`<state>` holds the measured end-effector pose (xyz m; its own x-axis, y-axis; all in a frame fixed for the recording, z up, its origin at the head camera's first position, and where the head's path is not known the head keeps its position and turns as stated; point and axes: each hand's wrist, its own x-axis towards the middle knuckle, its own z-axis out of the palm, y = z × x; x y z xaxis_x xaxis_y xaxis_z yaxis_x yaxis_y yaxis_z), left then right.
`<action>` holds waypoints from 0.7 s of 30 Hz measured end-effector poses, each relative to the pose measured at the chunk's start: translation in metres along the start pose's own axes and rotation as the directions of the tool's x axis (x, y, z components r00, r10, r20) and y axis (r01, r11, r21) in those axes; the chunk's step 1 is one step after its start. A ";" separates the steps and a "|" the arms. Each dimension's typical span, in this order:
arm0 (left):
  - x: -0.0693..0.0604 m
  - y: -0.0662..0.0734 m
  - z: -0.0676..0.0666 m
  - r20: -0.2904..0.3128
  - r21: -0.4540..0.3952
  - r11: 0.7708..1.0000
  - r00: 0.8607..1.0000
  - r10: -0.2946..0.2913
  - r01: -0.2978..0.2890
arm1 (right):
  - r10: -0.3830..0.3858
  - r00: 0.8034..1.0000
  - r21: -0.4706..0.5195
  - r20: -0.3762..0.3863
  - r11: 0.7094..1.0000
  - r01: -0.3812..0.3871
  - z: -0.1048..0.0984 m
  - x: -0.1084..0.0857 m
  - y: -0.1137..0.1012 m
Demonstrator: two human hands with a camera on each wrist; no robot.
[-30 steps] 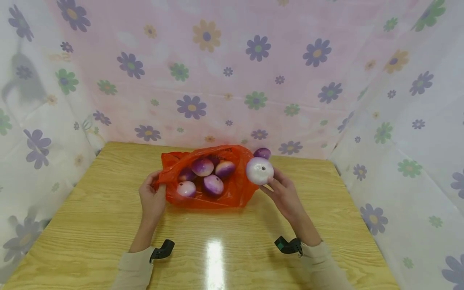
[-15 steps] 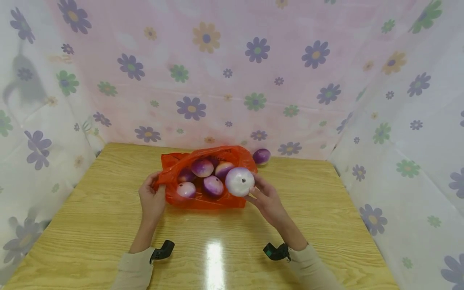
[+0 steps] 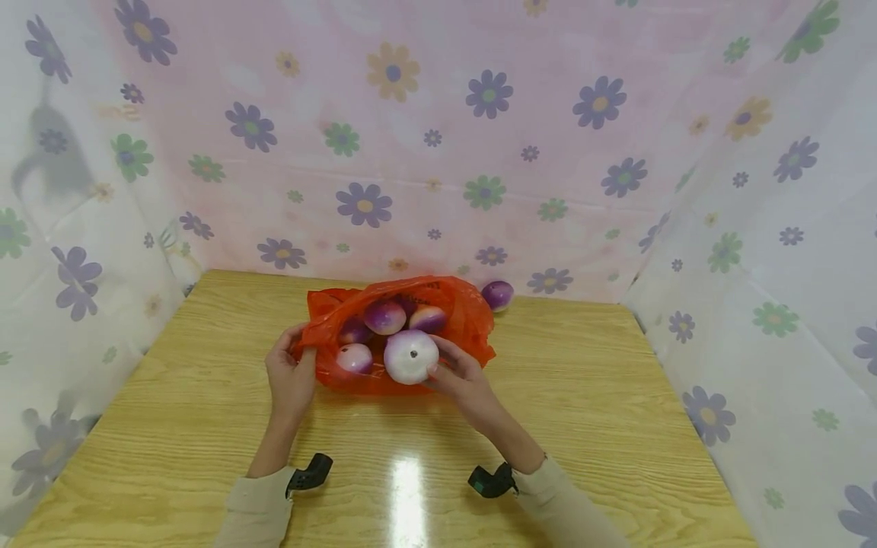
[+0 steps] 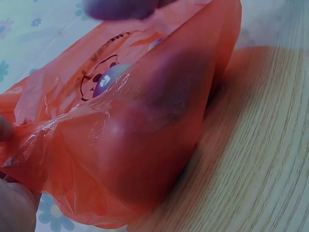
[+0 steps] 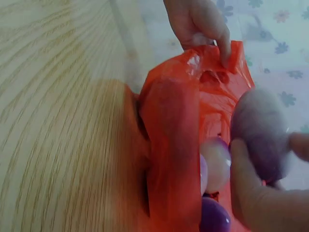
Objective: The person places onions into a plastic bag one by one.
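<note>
A red plastic bag [image 3: 471, 323] lies on its side with its mouth towards me. Several purple-and-white onions [image 3: 385, 317] show inside it. My left hand [image 3: 291, 380] pinches the left edge of the bag's mouth, and in the left wrist view the film [image 4: 130, 159] is stretched from those fingers. In my right hand [image 3: 471, 390], an onion [image 3: 409, 359] is held between thumb and fingers, white end towards me, in front of the bag's opening. The right wrist view shows this onion [image 5: 258, 128] blurred, beside the mouth. One more onion [image 3: 498, 295] rests outside, behind the bag's right end.
A wooden table [image 3: 575, 411] carries everything. A flowered curtain [image 3: 438, 137] hangs behind the table's back edge and along both sides. Each wrist wears a black camera mount [image 3: 492, 481].
My right hand has carried its onion leftwards and slightly down, from beside the bag's right end to the front of its mouth. The left hand keeps its hold on the bag edge.
</note>
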<state>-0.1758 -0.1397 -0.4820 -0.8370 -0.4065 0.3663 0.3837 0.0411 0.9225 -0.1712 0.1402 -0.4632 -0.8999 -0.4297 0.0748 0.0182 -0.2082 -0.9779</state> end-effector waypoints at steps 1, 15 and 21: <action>0.000 0.000 0.000 0.001 0.000 1.000 1.000 -0.001 0.001 | 0.012 1.000 -0.001 -0.009 1.000 -0.012 0.002 0.002 0.001; 0.000 0.000 0.000 0.005 -0.006 1.000 1.000 0.010 -0.010 | 0.058 0.998 0.015 -0.011 0.998 -0.058 0.027 0.028 0.013; -0.001 0.002 -0.001 0.007 0.005 1.000 1.000 0.001 -0.001 | 0.074 0.996 0.010 -0.052 0.997 -0.074 0.037 0.040 0.012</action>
<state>-0.1739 -0.1400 -0.4804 -0.8392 -0.4003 0.3681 0.3829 0.0457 0.9226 -0.1907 0.0883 -0.4647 -0.9175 -0.3975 -0.0083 0.0890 -0.1851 -0.9787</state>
